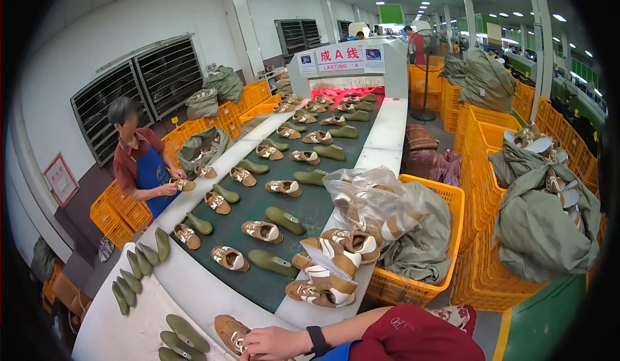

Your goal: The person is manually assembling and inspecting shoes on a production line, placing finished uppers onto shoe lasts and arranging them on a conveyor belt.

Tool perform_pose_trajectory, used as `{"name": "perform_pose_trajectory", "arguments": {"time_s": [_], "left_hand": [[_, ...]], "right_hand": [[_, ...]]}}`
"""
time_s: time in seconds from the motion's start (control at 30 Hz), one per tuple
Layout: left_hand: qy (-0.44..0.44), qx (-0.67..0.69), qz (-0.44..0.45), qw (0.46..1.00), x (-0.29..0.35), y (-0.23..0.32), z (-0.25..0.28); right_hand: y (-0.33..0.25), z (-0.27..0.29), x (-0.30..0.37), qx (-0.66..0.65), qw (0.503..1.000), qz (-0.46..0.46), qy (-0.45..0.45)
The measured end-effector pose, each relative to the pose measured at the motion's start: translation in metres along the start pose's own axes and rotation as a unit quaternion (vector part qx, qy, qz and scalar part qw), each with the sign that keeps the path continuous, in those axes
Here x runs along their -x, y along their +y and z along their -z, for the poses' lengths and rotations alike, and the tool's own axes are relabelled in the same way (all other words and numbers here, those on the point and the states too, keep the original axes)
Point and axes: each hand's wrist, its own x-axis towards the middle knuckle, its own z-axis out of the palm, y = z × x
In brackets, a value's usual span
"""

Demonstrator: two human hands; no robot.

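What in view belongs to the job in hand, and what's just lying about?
Job in hand, judging by position:
tan shoe under the hand
green shoe forms beside it
shoe pile on the white ledge
belt carrying more shoes and forms

Apparently just around:
stacked orange crates, right
grey-green sack, right
framed notice, left wall

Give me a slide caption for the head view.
Right hand on a brown shoe, before a belt carrying more shoes and green lasts.
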Motion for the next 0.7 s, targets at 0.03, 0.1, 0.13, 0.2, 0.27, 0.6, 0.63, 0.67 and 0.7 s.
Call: {"name": "perform_pose_trajectory", "arguments": {"time_s": [0.03, 0.1, 0.13, 0.2, 0.27, 0.6, 0.63, 0.67, 0.7], "left_hand": [[-0.002, -0.001, 0.003, 1.000, -0.001, 0.000, 0.002], [-0.004, 0.061, -0.024, 0.998, -0.005, 0.001, 0.006], [0.004, 0.072, -0.001, 0.997, -0.007, 0.000, 0.003], [-0.009, 0.096, 0.021, 0.995, -0.004, -0.016, -0.009], [0.002, 0.162, 0.038, 0.986, 0.002, -0.022, -0.017], [0.085, 0.263, 0.095, 0.956, 0.008, -0.016, -0.011], [0.097, 0.275, 0.117, 0.950, 0.008, -0.016, -0.011], [0.098, 0.306, 0.144, 0.936, 0.009, -0.015, -0.011], [0.097, 0.307, 0.143, 0.936, 0.008, -0.014, -0.008]], "right_hand": [[0.003, -0.006, 0.002, -0.003, 1.000, -0.001, -0.002], [0.007, -0.017, 0.007, -0.098, 0.994, -0.034, 0.034], [0.001, -0.009, 0.003, -0.108, 0.992, -0.057, 0.025], [-0.001, -0.010, 0.001, -0.106, 0.993, -0.041, 0.027], [-0.001, -0.008, -0.001, -0.099, 0.994, -0.009, 0.054], [-0.013, -0.004, 0.000, -0.179, 0.979, -0.097, 0.033], [-0.015, -0.005, 0.001, -0.179, 0.978, -0.099, 0.035], [-0.017, -0.007, 0.001, -0.189, 0.975, -0.114, 0.040], [-0.016, -0.008, 0.001, -0.199, 0.971, -0.128, 0.045]]}}
